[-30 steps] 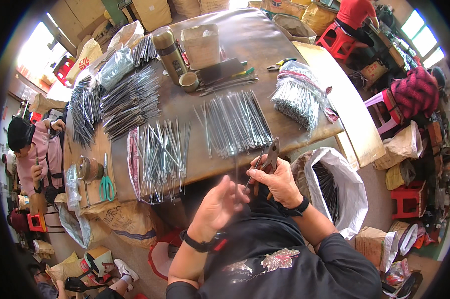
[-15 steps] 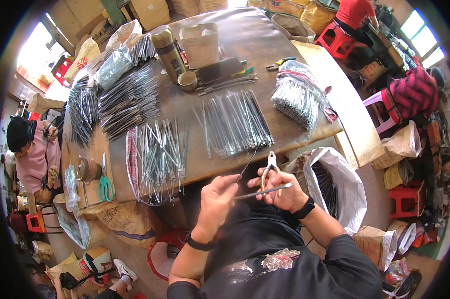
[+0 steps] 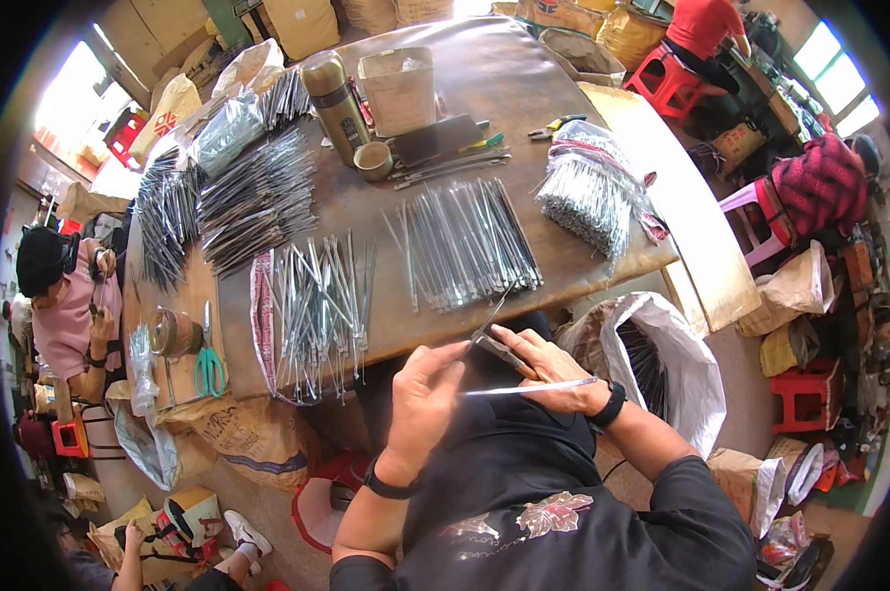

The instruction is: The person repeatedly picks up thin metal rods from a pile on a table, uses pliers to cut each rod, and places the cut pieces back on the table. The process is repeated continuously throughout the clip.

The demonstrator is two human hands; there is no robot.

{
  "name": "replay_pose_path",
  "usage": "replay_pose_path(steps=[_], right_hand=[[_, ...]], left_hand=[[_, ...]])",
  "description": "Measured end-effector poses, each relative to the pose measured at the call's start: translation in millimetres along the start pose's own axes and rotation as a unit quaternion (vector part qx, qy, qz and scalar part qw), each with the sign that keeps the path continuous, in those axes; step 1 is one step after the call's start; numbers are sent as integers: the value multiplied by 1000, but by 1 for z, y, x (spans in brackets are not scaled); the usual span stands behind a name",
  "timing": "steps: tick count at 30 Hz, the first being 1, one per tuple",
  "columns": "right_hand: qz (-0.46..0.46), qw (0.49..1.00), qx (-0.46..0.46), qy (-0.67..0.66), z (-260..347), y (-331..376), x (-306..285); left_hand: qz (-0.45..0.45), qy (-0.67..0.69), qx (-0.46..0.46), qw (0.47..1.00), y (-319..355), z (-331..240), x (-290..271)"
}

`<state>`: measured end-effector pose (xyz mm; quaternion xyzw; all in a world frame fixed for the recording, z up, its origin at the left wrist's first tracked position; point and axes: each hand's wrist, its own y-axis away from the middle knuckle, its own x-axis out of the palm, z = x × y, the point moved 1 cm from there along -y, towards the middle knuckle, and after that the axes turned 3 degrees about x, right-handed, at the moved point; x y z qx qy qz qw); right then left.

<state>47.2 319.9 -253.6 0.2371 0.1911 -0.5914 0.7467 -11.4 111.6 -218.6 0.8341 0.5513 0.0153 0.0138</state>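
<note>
My left hand point(image 3: 423, 394) pinches a thin, shiny metal strip point(image 3: 529, 388) between thumb and fingers. One end of it reaches right, across my right wrist; a darker thin end point(image 3: 497, 309) points up toward the table edge. My right hand point(image 3: 553, 372) is closed around small pliers point(image 3: 509, 357), whose jaws lie by my left fingertips at the strip. Whether the jaws grip it is too blurred to tell. Just beyond my hands, a row of similar strips point(image 3: 470, 241) lies on the brown table point(image 3: 386, 330). A looser pile of strips point(image 3: 319, 310) sits to its left.
A plastic bag of strips point(image 3: 588, 202) lies right on the table; larger piles point(image 3: 253, 202) are at left. A thermos point(image 3: 335, 106), cup point(image 3: 373, 161) and bin point(image 3: 398, 91) stand farther back. Green-handled scissors point(image 3: 209, 369) lie front left. An open white sack point(image 3: 696, 394) stands at right.
My right hand has turned over and brought the pliers left to my left fingertips; they were upright and apart before. The strip's right end has dipped slightly and extends farther right.
</note>
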Motion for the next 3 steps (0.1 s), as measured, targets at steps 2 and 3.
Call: replay_pose_path(steps=[2, 3], right_hand=[[27, 999, 14, 22, 0, -1, -4], [27, 999, 14, 22, 1, -2, -4]], left_hand=[[2, 25, -23, 999, 0, -1, 0], [7, 30, -30, 999, 1, -2, 0]])
